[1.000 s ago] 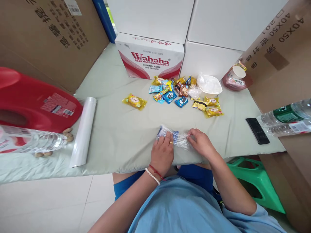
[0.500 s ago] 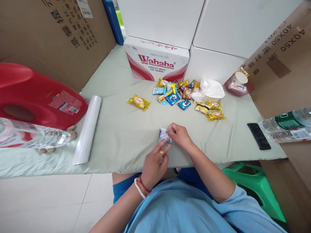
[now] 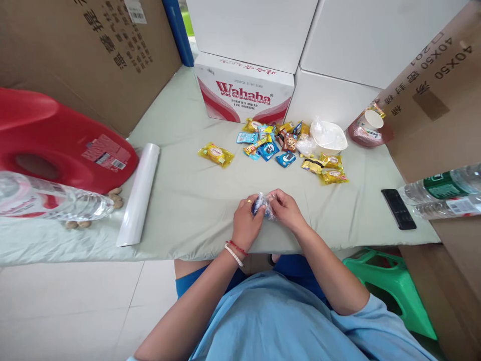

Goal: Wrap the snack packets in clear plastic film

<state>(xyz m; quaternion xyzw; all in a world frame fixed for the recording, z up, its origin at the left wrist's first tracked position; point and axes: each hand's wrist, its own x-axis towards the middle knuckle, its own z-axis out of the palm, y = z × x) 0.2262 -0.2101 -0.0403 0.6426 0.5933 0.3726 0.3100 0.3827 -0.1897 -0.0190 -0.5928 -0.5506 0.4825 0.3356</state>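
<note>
Between both hands is a small blue packet wrapped in crinkled clear plastic film (image 3: pixel 260 202), at the front middle of the table. My left hand (image 3: pixel 246 221) grips its left side, with the thumb on the near face. My right hand (image 3: pixel 287 210) pinches the film at the packet's right side. Fingers cover much of the packet, so its print cannot be read. Beyond the hands lies a pile of wrapped snacks (image 3: pixel 267 150) in blue, yellow and brown. A single yellow-wrapped snack (image 3: pixel 216 154) lies apart to the left.
A white roll (image 3: pixel 139 195), a red jug (image 3: pixel 63 145) and a water bottle (image 3: pixel 52 198) lie at left. A white bowl (image 3: pixel 330 143) stands behind the snacks. A phone (image 3: pixel 398 208) and bottles (image 3: pixel 447 185) are at right. Boxes (image 3: pixel 244 90) line the back.
My left hand has moved up and closed on the wrapped packet; before, its fingers only reached to its near edge. The packet looks tilted up now. My right hand still pinches the film.
</note>
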